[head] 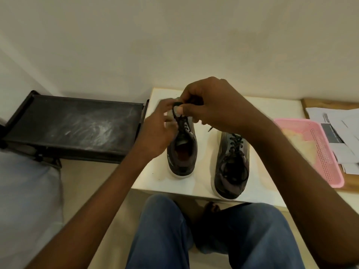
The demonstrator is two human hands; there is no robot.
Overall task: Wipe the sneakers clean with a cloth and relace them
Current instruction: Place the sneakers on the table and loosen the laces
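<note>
Both hands meet above the toe end of the left shoe (182,150), pinching its black lace (179,115). The left hand (155,133) comes in from the near left, thumb and fingers closed on the lace just over the upper eyelets. The right hand (211,105) reaches over from the right, its fingers curled tight and its thumb pressed against a small loop of lace at the top — the two pinches touch or nearly touch, and the exact strand each one holds is hidden by the fingers. Below the pinch the lace runs down through the eyelets toward the shoe's open mouth, which faces the person.

Just right of the grip, under the right wrist, stands the right shoe (231,166), already laced, with a loose lace end sticking out near its toe. Both shoes sit heel toward the person on a low white table (155,181), side by side and apart.

Further right of the hands, a pink perforated tray (318,148) lies at the table's edge, partly over a wooden board (308,102) that carries a spread of papers (340,131). Left of the grip, beside the table, is a black rack (77,127) with a dusty, streaked top. A pale cushion (29,191) lies nearer on that side. Beneath the hands, the person's knees in blue jeans (165,230) and a bare foot (211,207) show at the table's near edge.

No cloth can be made out.
</note>
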